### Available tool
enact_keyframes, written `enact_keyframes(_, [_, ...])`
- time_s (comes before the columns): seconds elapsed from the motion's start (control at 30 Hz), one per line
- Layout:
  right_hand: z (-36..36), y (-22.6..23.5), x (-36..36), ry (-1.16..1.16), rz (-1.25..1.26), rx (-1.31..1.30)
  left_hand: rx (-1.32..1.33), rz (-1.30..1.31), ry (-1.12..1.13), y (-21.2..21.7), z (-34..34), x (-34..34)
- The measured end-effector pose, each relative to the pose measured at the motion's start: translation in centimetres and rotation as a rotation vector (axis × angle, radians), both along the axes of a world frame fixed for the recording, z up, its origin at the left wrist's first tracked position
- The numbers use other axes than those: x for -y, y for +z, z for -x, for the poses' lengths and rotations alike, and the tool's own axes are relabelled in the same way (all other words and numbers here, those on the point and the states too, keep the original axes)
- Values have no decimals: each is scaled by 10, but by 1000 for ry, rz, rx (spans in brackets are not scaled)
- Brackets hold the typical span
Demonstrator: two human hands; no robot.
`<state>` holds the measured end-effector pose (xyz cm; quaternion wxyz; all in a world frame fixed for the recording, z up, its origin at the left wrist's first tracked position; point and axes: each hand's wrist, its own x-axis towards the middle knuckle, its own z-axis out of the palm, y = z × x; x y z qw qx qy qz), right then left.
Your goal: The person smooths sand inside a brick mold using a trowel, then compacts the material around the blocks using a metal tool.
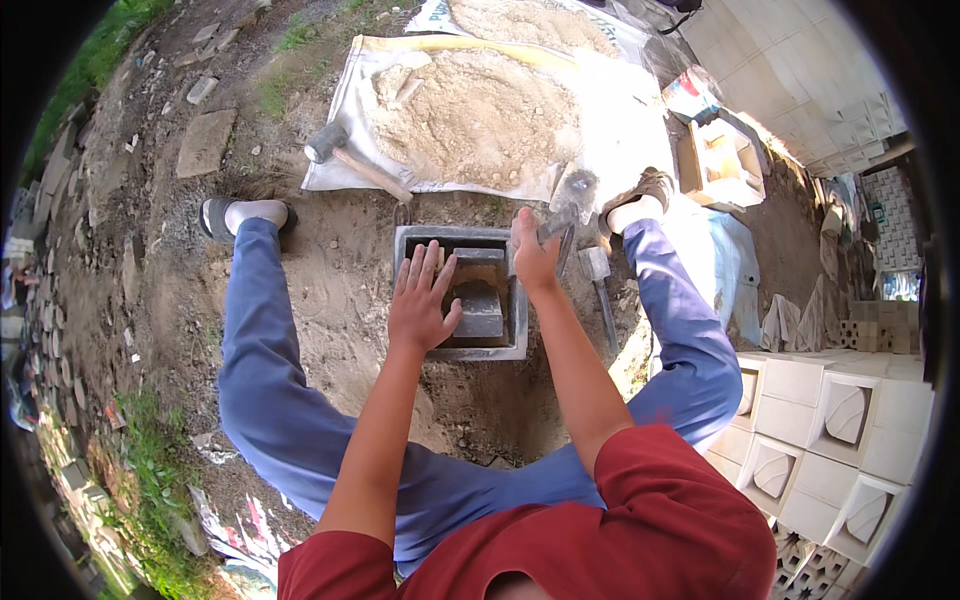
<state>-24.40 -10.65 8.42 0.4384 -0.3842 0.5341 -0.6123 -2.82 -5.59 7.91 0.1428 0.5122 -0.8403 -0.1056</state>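
Box-shaped mould (480, 354), grey and rectangular, sits on bare dirt between the person's feet, just nearer than the white sheet (620, 120). Inside: a dark grey block-like insert (482, 312) in the nearer part, sandy brown material (484, 272) just beyond it. Can't tell how deep the material goes.

Left hand (420, 312): palm down over the mould's left side, fingers spread and straight, thumb out over the cavity. Nothing visible in its grip. Can't confirm contact with the rim.

Right hand (533, 262): at the far right corner of the mould, thumb side up, by the handle end of a trowel (576, 190). Fingers mostly hidden; can't tell whether they close on the handle or press on the mould.

Sheet carries a broad pile of sandy mix (475, 120), lumpy. Second pile (535, 25) on another sheet behind. Mallet (325, 143), grey head, wooden handle, lies across the sheet's near left edge. Small long-handled tool (595, 265) on dirt, right of the mould, well inside the right foot.

Other containers, far right: pale box (745, 192) with a pale shaped form inside; bucket (692, 97), white with red and blue, just behind it, contents unclear. Pale blocks (845, 410) stacked at right, several with leaf-like shapes in square recesses.
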Motion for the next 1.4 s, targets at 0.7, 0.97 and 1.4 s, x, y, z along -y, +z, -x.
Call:
enact_keyframes(0.7, [6, -3, -4, -39, -62, -116, -31, -24, -24, 2, 18, -1])
enact_keyframes(0.97, [14, -10, -4, -4, 0, -31, -44, -17, -28, -2, 19, -2])
enact_keyframes(1.4, [17, -14, -10, -135, 79, 117, -105, 24, 33, 1, 26, 5])
